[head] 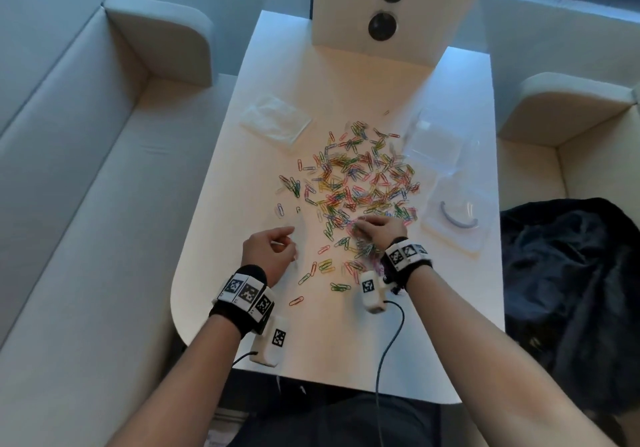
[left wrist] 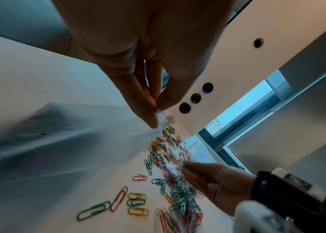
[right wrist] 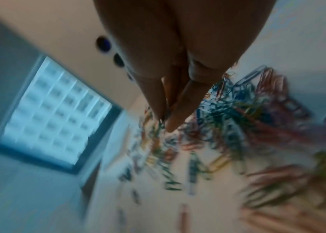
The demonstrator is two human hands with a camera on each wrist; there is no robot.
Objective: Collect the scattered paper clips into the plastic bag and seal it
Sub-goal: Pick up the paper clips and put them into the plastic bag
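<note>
Left hand (left wrist: 138, 55) fingers (left wrist: 148, 116) pinching a corner of the clear plastic bag (left wrist: 58, 141) above the tabletop (head: 214, 273), right hand (head: 379, 230) fingers bunched, gripping paper clips (head: 360, 176) from the near edge of the scattered pile, palm down

Glossy coloured paper clips (head: 356, 176) lie on a smooth matt table (head: 214, 284); clear plastic bag (left wrist: 58, 141).

Bare table (head: 221, 225) lies open left of the paper clips (head: 356, 173), apart from a clear packet (head: 277, 121) at the far left. On the right, clear plastic packaging (head: 457, 225) crowds the edge. A white upright panel (head: 391, 10) blocks the far end.
</note>
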